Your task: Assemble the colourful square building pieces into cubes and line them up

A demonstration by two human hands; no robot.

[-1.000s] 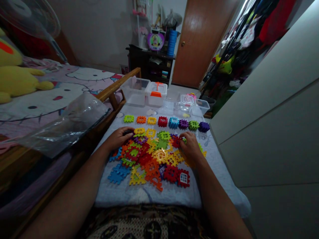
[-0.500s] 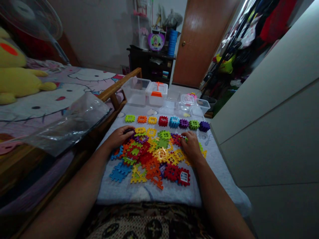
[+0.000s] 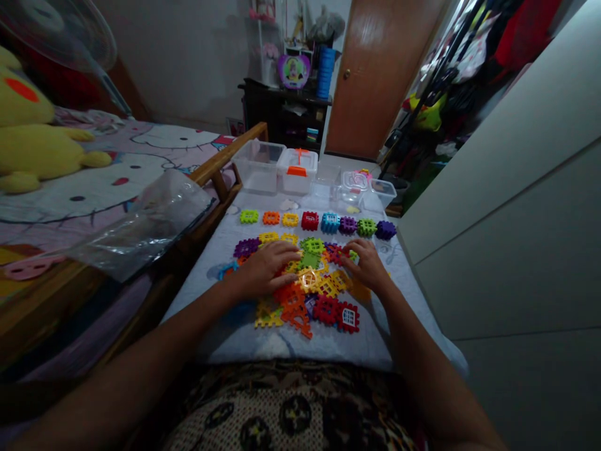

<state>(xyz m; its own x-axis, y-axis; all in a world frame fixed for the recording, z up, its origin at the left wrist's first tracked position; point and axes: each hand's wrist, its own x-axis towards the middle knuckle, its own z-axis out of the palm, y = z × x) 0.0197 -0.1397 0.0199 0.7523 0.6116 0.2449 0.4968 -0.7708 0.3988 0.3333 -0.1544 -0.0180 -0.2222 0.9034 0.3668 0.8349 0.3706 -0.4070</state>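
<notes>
On the cloth-covered table lies a loose pile of toothed plastic building blocks (image 3: 308, 279) in red, orange, yellow, green, blue and purple. My left hand (image 3: 270, 266) reaches across the pile's left and middle, fingers stretched out and palm down, hiding the pieces beneath. A purple block (image 3: 246, 247) lies just beyond its wrist. At the pile's right edge is my right hand (image 3: 369, 263), its thumb and fingers apart beside a red block (image 3: 334, 253) and a green piece (image 3: 353, 255). Behind the pile runs a row of block stacks sorted by colour, among them a red stack (image 3: 310, 220).
Clear plastic bins (image 3: 258, 166) and a lidded box with orange clips (image 3: 297, 170) stand at the table's far end. To the left are a wooden bed rail (image 3: 230, 153) and a plastic bag (image 3: 150, 219). A white cabinet (image 3: 493, 219) borders the right side.
My left hand has moved right from the pile's left edge onto its middle, uncovering the purple block. My right hand stays near the same pieces. The view has shifted slightly.
</notes>
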